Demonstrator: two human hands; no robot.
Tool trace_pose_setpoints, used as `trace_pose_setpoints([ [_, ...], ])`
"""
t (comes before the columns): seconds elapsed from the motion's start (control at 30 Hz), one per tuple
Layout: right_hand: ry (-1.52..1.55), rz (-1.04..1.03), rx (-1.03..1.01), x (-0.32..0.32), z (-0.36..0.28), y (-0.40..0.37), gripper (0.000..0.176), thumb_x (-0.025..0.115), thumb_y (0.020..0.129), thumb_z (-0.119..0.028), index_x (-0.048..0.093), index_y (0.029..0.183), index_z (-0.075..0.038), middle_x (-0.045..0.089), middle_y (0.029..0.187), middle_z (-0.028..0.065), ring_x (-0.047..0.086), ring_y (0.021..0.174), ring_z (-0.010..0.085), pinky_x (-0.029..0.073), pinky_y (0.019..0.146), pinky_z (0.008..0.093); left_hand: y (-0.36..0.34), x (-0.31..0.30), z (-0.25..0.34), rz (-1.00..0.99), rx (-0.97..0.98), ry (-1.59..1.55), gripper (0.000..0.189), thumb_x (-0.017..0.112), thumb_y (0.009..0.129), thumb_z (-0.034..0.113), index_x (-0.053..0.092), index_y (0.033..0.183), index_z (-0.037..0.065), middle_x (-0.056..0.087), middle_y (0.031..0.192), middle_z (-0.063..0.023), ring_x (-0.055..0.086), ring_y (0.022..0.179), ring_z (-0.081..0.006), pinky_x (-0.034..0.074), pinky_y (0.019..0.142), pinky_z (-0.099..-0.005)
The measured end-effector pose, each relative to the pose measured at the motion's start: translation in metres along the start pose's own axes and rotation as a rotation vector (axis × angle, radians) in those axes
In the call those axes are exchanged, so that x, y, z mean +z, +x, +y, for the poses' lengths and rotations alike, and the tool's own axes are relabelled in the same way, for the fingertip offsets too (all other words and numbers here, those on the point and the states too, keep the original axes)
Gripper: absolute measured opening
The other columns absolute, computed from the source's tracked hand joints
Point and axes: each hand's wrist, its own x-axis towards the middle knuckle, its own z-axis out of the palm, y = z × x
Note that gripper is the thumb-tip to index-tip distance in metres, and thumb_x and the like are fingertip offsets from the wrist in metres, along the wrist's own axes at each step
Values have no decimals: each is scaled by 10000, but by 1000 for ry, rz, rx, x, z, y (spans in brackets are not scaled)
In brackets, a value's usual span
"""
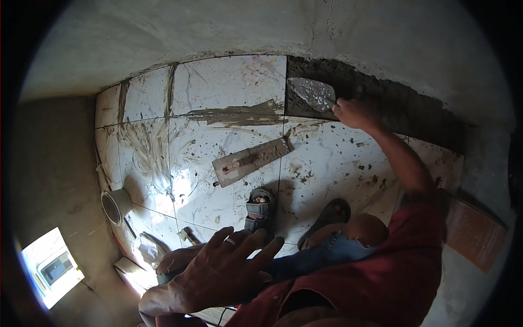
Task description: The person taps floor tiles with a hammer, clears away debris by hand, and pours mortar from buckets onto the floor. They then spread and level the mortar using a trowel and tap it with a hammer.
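My right hand [354, 113] is closed around the handle of a pointing trowel [313, 94], whose blade is smeared with wet mortar. The blade lies flat over a strip of dark mortar [403, 109] along the foot of the wall, beside the edge of a white marbled floor tile [229, 82]. My left hand [218, 270], with a ring on one finger, is held above my bent knee. Its fingers are spread and nothing is in them. On the tiles between my feet and the wall rests a mortar-stained rectangular plastering float [253, 161].
Grey mortar is smeared over several tiles and joints. A white bucket [115, 207] lies tipped at the left wall, near a plastic bag [148, 248] and a small hammer-like tool [188, 235]. An orange-brown panel [474, 231] stands at the right. My sandals [259, 210] are on the tiles.
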Motion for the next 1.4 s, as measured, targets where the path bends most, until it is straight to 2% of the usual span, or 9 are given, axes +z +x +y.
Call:
trace_pose_setpoints([
  [0.2, 213, 233, 29, 49, -15, 50, 298, 450, 837, -197, 633, 796, 34, 625, 813, 247, 615, 787, 409, 484, 736, 470, 6, -1, 3, -4, 42, 8, 593, 620, 799, 327, 410, 1290, 71, 501, 1133, -132, 539, 996, -251, 381, 917, -409],
  [0.37, -112, 48, -106, 32, 5, 83, 270, 456, 782, -143, 663, 815, 27, 641, 808, 216, 649, 730, 343, 520, 655, 418, 6, 0, 2, 25, 57, 29, 598, 628, 792, 329, 414, 1288, 73, 505, 1126, -133, 549, 980, -257, 390, 903, -408],
  [0.6, 32, -39, 38, -29, -23, 37, 265, 435, 778, -91, 656, 824, 47, 644, 791, 215, 650, 722, 338, 526, 660, 406, -5, 3, -2, 78, 17, -53, 571, 636, 778, 334, 447, 1260, 92, 514, 1107, -123, 574, 946, -244, 418, 868, -401],
  [0.63, -250, -5, -252, -8, -5, 56, 266, 443, 784, -114, 642, 833, 56, 645, 815, 217, 649, 733, 344, 520, 653, 408, -5, 5, -2, 77, 23, -58, 571, 636, 778, 334, 447, 1260, 92, 514, 1107, -123, 574, 946, -244, 418, 868, -401],
  [0.83, 38, -124, -81, 58, 34, 134, 344, 399, 853, -201, 610, 845, 70, 626, 739, 184, 634, 611, 309, 498, 566, 395, 6, -1, 1, 67, 42, 14, 565, 645, 763, 342, 470, 1238, 93, 515, 1096, -111, 575, 914, -231, 427, 853, -392],
  [0.93, 589, -144, 318, -11, 32, 48, 353, 391, 922, -269, 523, 991, 51, 559, 657, 130, 579, 511, 241, 474, 466, 374, 8, -4, -3, 90, 57, 1, 570, 640, 767, 340, 457, 1249, 98, 513, 1095, -109, 572, 907, -230, 422, 856, -401],
  [1.0, 533, -194, 386, -29, 45, 18, 416, 383, 930, -345, 479, 1054, 41, 512, 644, 77, 525, 475, 176, 443, 427, 337, 6, -3, -4, 66, 65, -1, 579, 641, 767, 340, 446, 1255, 97, 510, 1100, -111, 567, 925, -235, 418, 861, -404],
  [1.33, 443, -77, 92, -4, 3, 29, 456, 518, 863, -363, 470, 1100, 24, 564, 745, 98, 585, 542, 204, 473, 427, 337, 37, -14, -8, -36, 174, -13, 548, 590, 813, 326, 422, 1261, 58, 506, 1100, -142, 552, 964, -271, 412, 863, -400],
  [1.4, 501, -108, 214, -10, 15, 39, 445, 521, 862, -356, 474, 1089, 24, 564, 739, 97, 586, 542, 201, 471, 427, 339, 50, -19, -9, -38, 243, -22, 539, 553, 842, 309, 395, 1277, 32, 503, 1103, -161, 547, 977, -291, 397, 885, -405],
])
